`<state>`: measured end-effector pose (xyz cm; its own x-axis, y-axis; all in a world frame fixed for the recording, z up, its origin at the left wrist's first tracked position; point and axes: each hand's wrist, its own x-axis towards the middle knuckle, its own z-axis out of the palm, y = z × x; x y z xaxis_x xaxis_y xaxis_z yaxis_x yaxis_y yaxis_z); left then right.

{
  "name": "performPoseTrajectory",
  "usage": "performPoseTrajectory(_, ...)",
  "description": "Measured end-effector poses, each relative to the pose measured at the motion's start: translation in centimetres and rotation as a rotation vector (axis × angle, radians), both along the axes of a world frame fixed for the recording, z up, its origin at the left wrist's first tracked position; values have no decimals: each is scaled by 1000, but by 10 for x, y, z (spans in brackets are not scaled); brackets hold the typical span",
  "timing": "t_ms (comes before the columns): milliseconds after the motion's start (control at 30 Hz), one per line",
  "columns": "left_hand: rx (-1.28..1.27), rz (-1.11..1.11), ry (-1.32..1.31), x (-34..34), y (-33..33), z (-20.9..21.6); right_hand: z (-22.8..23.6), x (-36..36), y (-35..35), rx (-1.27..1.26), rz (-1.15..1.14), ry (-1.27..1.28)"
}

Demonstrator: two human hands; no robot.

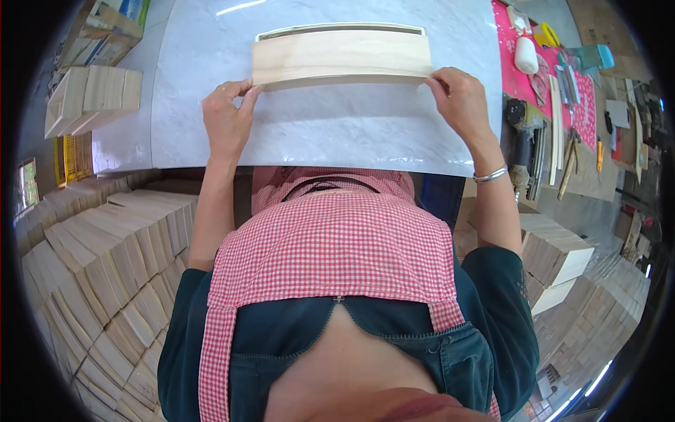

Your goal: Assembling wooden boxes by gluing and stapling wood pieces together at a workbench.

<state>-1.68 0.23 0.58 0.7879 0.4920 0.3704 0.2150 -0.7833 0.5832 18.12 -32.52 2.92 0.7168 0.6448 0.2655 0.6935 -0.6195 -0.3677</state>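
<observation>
A long pale wooden box (pixel 341 56) lies on the white marbled table (pixel 316 133), its broad plain side facing me and a narrow dark gap along its far edge. At its near left corner my left hand (pixel 230 112) pinches the edge between thumb and fingers. The near right corner is gripped the same way by my right hand (pixel 458 98), with a silver bangle on that wrist. The near edge looks slightly raised, with a shadow on the tabletop below it. What is inside the box is hidden.
Several wooden boxes (pixel 95 98) stand at the table's left, and big stacks of them (pixel 105 260) fill the lower left. More boxes (pixel 555 260) are at right. A pink cloth (pixel 513 49) holds a white glue bottle (pixel 525 56); a dark power tool (pixel 522 141) lies nearby.
</observation>
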Motion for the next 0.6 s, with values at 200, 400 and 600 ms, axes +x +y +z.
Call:
performPoseTrajectory(200, 24, -53, 46, -14, 9, 2, -18, 3, 0, 76, 102, -31)
performPoseTrajectory(400, 14, -56, 156, -27, -2, 0, -18, -22, -26, 121, 25, 24)
performPoseTrajectory(600, -332, 32, 223, -40, 5, 9, -17, 43, -109, 350, -389, 54)
